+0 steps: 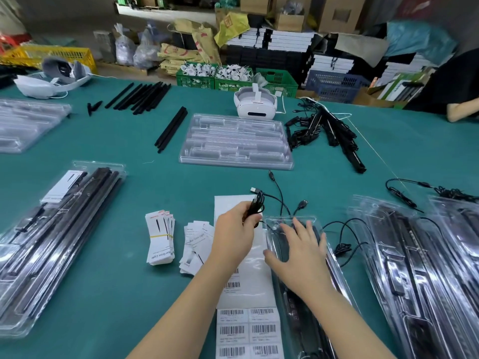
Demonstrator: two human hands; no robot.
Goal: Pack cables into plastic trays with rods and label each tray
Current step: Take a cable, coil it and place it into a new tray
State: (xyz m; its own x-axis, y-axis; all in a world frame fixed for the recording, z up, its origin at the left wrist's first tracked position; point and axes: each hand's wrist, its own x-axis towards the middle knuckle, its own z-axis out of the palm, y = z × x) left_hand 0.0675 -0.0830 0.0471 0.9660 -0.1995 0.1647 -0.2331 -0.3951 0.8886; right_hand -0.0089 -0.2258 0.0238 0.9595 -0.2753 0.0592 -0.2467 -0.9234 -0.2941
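Clutter around our green table [129, 141]

We see a white headset [255, 106] at the far edge, green crates [197, 79] of small white parts behind it, a yellow crate [57, 54] left, cardboard boxes [339, 14] beyond.

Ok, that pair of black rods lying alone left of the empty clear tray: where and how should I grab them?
Take the rod pair around its middle, coming from straight above, fingers across its width. The rods lie flat, side by side on the green table, slanting toward the empty tray. Bare cloth shows on both long sides, and a mid grip should probably keep them level.
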